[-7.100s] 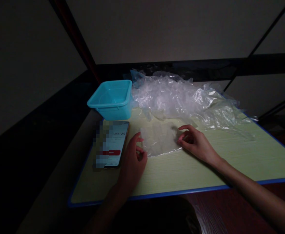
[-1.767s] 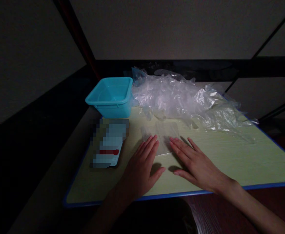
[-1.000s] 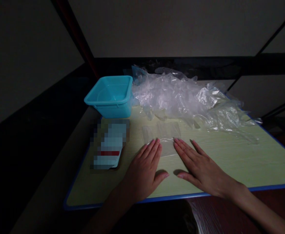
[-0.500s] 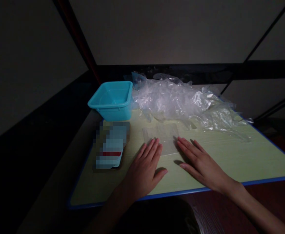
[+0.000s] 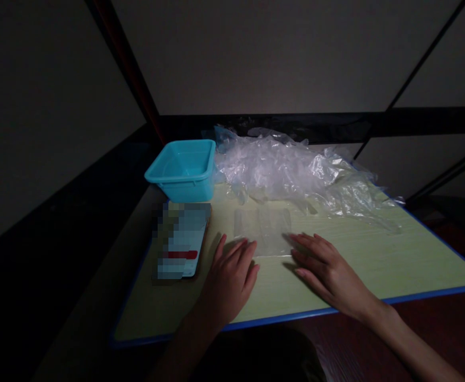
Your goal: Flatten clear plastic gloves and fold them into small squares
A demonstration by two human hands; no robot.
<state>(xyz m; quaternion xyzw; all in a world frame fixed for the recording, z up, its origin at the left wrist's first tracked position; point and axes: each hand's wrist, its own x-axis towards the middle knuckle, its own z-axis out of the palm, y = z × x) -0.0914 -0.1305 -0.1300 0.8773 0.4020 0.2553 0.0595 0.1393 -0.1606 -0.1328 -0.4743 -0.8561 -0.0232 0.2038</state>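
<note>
A flattened clear plastic piece lies on the pale green table. My left hand rests flat on the table with fingers stretched out, its fingertips at the piece's near-left corner. My right hand also lies flat and open, fingertips touching the piece's near-right edge. Neither hand holds anything.
A heap of crumpled clear plastic fills the back of the table. A turquoise tub stands at the back left. A phone lies left of my left hand. The blue table edge runs close in front.
Both hands have slid slightly back toward me along the plastic piece, fingers still flat. Seven seconds ago both hands were pinching the piece's sides; it lies smoother since.
</note>
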